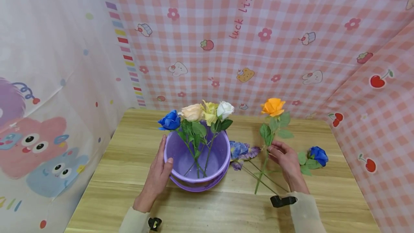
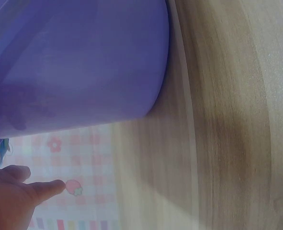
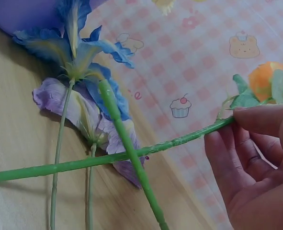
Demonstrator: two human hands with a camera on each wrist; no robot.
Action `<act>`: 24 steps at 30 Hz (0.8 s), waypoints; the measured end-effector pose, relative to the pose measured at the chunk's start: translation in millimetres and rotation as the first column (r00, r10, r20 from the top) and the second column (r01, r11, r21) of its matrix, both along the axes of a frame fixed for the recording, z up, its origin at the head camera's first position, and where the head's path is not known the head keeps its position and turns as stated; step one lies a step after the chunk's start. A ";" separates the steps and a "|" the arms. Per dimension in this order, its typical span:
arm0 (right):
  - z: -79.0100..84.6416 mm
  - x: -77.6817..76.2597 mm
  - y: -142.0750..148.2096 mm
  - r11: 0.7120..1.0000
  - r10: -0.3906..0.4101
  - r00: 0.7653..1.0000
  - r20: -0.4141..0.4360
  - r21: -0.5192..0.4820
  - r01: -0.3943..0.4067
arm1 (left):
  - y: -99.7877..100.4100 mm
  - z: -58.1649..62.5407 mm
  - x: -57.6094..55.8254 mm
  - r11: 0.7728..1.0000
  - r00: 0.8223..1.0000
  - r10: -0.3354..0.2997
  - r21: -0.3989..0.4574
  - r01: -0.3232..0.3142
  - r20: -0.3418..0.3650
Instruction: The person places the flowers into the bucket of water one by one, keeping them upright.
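A purple bucket [image 1: 196, 179] stands on the table with several artificial roses leaning inside it. My left hand [image 1: 158, 175] holds the bucket's left rim, thumb at the edge and fingers along the outer side; in the left wrist view some fingers extend below the bucket wall [image 2: 93, 62]. To the right, my right hand [image 1: 287, 159] pinches the green stem [image 3: 179, 140] of an orange rose [image 1: 273, 107] between thumb and fingers. That rose tilts, bloom up and away, above the table. Beneath its stem lie blue and purple irises [image 1: 239, 150].
A blue rose [image 1: 318, 156] lies right of my right hand. In the bucket are a blue rose [image 1: 170, 120], a peach rose [image 1: 191, 113], a yellow flower [image 1: 210, 112] and a white rose [image 1: 225, 110]. Patterned cloth [image 1: 220, 64] hangs behind the wooden table [image 1: 110, 179].
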State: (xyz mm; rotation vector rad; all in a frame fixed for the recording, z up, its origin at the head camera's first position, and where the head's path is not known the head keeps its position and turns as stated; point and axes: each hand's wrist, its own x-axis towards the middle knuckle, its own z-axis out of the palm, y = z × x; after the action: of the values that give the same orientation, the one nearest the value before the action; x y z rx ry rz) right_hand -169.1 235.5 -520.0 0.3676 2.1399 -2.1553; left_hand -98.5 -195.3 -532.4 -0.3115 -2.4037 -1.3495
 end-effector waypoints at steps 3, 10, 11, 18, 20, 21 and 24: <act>3.5 -0.5 -3.5 0.998 -0.037 0.999 -0.032 -0.043 0.035 | 0.5 0.7 -0.9 1.000 1.000 0.001 -0.001 -0.001 -0.004; 9.0 -2.2 -8.7 0.989 -0.105 0.988 -0.116 -0.118 0.091 | 1.1 2.3 -2.5 1.000 1.000 0.000 0.001 0.000 -0.006; 9.7 -2.5 -9.2 0.987 -0.115 0.985 -0.130 -0.125 0.098 | 1.1 2.5 -2.6 1.000 1.000 0.002 0.000 -0.002 -0.003; 15.8 -3.6 -14.3 0.974 -0.173 0.958 -0.228 -0.181 0.133 | 0.3 3.2 -2.3 1.000 1.000 0.012 -0.012 -0.011 0.027; 17.0 -3.2 -15.7 0.971 -0.186 0.951 -0.246 -0.195 0.140 | 0.1 3.0 -1.5 1.000 0.999 0.010 -0.010 -0.010 0.032; 17.6 -2.7 -16.3 0.970 -0.191 0.949 -0.252 -0.197 0.143 | 0.3 2.9 -0.9 1.000 0.999 0.008 -0.007 -0.008 0.034; 17.6 -0.5 -17.7 0.967 -0.208 0.940 -0.269 -0.201 0.156 | 0.3 1.9 2.2 1.000 0.999 0.000 0.003 0.000 0.034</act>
State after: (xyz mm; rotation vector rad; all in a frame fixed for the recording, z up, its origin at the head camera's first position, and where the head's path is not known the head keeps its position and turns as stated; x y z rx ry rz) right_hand -169.6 217.8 -502.5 0.2606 2.0988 -2.6291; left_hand -96.3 -194.9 -530.5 -0.2897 -2.4295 -1.3683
